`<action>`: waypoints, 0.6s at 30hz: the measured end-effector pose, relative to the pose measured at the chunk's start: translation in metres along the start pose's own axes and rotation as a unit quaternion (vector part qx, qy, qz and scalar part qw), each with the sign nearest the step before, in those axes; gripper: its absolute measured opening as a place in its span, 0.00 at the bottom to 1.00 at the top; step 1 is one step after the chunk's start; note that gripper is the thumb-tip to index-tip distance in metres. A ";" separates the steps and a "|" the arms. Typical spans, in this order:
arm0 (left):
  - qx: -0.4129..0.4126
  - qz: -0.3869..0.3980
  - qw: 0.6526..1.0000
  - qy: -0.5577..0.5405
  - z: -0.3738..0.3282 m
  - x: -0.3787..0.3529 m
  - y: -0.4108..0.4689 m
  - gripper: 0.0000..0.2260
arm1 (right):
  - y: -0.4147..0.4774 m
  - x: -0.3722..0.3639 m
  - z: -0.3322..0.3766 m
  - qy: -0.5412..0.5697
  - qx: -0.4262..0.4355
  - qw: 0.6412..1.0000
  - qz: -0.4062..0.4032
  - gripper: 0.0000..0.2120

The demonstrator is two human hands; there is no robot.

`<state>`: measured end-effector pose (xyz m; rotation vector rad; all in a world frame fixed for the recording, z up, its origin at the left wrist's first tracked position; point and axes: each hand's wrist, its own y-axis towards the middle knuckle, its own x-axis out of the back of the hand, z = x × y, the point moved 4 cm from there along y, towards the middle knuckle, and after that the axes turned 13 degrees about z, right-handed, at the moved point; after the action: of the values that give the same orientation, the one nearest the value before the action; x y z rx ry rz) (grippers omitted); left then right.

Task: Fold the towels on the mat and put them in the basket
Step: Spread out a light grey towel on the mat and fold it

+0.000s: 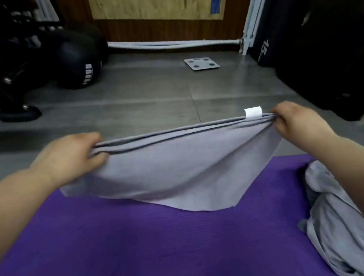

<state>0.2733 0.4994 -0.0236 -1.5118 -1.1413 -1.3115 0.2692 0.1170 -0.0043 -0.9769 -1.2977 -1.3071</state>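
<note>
Left hand (68,157) and right hand (294,123) held well apart, each pinching one end of doubled grey towel (180,168), stretched taut above purple mat (121,250); lower edge drapes onto mat. White tag (253,112) near right hand. Fold looks partway done. Crumpled towel (335,221) waits at right, unfolded. Basket not in view.

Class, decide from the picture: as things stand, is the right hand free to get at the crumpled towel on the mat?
Probably not yet. The right hand grips a corner of the held towel. The crumpled towel lies just beneath that forearm on the mat, nothing between, so letting go should suffice.
</note>
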 end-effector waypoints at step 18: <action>0.164 0.099 0.895 -0.402 0.074 0.019 -0.038 0.12 | 0.008 0.014 0.023 0.053 -0.046 0.997 -0.006 0.12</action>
<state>0.2569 0.5826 -0.0138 -1.8910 -1.5536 -0.2880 0.2728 0.1389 0.0128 -0.9506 -1.1724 -1.4206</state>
